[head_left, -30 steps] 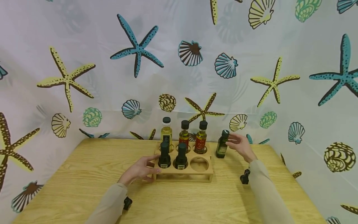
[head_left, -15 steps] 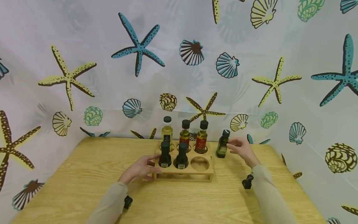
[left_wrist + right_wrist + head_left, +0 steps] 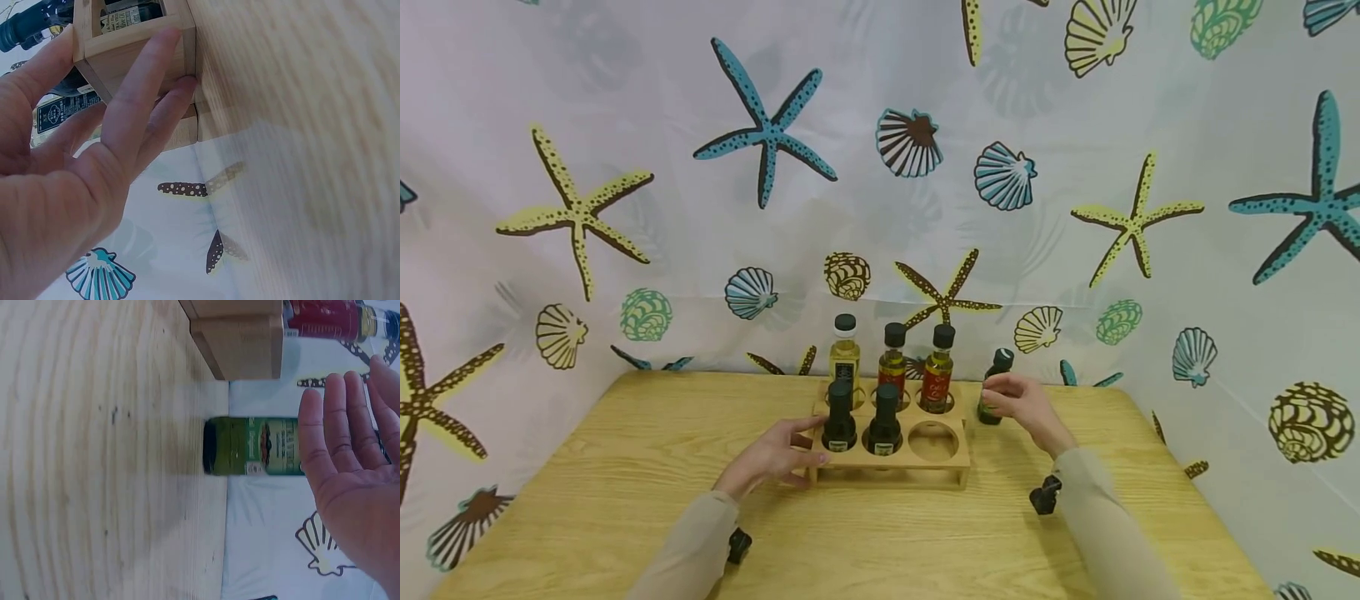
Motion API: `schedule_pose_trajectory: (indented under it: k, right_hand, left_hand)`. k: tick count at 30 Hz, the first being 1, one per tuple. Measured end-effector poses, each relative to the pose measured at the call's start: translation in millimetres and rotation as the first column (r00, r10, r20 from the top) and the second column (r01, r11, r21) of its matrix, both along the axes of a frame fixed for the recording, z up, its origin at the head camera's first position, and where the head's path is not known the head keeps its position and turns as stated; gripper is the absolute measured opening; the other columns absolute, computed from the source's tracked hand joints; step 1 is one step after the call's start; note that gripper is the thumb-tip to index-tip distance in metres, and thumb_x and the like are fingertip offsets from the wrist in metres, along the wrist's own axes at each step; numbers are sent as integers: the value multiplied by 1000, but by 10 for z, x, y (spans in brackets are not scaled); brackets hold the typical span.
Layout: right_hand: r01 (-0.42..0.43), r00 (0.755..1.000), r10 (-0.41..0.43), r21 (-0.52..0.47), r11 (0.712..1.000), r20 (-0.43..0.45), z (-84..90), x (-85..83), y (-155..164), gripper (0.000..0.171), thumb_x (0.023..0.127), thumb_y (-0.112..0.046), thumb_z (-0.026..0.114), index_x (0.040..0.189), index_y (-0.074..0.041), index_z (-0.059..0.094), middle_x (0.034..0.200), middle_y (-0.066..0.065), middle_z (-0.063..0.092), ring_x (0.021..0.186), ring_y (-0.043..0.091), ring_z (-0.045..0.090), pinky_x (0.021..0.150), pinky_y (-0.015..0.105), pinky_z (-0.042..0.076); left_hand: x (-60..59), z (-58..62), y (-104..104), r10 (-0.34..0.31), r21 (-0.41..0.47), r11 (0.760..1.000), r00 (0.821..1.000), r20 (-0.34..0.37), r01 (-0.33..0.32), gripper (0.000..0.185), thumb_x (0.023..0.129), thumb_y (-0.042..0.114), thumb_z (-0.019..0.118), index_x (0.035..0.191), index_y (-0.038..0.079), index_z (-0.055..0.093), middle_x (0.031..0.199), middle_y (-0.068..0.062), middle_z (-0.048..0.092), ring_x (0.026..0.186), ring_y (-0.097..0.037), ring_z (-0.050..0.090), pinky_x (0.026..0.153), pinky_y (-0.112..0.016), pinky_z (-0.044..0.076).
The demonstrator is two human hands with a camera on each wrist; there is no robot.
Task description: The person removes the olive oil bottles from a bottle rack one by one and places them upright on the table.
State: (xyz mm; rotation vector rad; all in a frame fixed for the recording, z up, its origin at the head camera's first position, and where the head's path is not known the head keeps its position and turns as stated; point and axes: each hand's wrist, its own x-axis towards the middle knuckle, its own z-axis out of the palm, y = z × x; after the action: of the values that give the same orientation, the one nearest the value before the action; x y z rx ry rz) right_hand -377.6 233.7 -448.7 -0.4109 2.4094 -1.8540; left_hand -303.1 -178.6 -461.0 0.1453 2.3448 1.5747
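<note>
And here's the pale wooden rack (image 3: 898, 461), round-holed, at the fingertips of the left hand (image 3: 775, 454), spread fairly straight against its end. Just behind the right hand (image 3: 1022, 408), fingers extended, gripping nothing, stands a green-labelled, dark-capped bottle (image 3: 250, 447), upright.

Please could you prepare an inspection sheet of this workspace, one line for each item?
Surface: light wooden table, visible grain.
Job's things: wooden rack with pale yellow bottle and two red-labelled bottles behind, two dark bottles in front; front right hole holds none. Green bottle stands on the table, right of the rack.
Clutter: nothing seen.
Hands: left hand touches the rack's left end; right hand is at the green bottle, fingers mostly straight; contact unclear.
Cables: nothing seen.
Surroundings: pale sheet printed with starfish and shells.
</note>
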Motion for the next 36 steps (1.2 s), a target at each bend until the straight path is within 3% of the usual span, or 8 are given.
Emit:
schedule_pose_trajectory:
  k: [8, 16, 23, 29, 36]
  right_hand:
    - [-46, 998, 47, -29, 999, 34, -65, 53, -203, 42, 97, -18, 63, 129, 9, 55, 128, 30, 58, 113, 43, 60, 97, 56, 50]
    - [-67, 997, 68, -36, 997, 38, -76, 109, -394, 41, 96, -17, 65, 127, 9, 56, 122, 29, 62, 99, 30, 67, 94, 55, 53]
    - [-75, 997, 76, -26, 997, 15, -75, 128, -460, 36, 96, -17, 65, 124, 6, 61, 120, 29, 64, 94, 29, 68, 88, 46, 58]
    - [-141, 990, 142, -15, 990, 17, -55, 176, -553, 38, 96, -18, 65, 127, 3, 60, 123, 26, 64, 106, 38, 65, 91, 45, 57]
    - [-189, 981, 191, -65, 980, 17, -82, 229, -700, 41, 96, -14, 65, 129, 9, 56, 129, 25, 60, 119, 44, 57, 95, 48, 54]
  left_hand:
    - [12, -2, -1, -14, -6, 1000, 1000, -2, 14, 74, 89, 15, 74, 153, 14, 37, 141, -32, 43, 120, -43, 55, 74, -46, 61]
    - [36, -21, -16, -5, -2, 1000, 1000, 0, 5, 75, 89, 16, 74, 153, 14, 35, 140, -33, 43, 118, -42, 57, 74, -46, 61]
    - [3, -6, -3, -18, -7, 1000, 1000, -6, 18, 74, 90, 18, 73, 154, 15, 36, 142, -32, 42, 121, -42, 55, 76, -46, 61]
    - [-1, -6, -15, -19, -5, 1000, 1000, -11, 19, 74, 90, 16, 73, 154, 16, 36, 142, -32, 42, 122, -43, 54, 76, -46, 61]
    - [14, -13, -11, -15, -10, 1000, 1000, -10, 15, 74, 89, 17, 74, 153, 16, 36, 141, -32, 43, 118, -41, 58, 75, -45, 61]
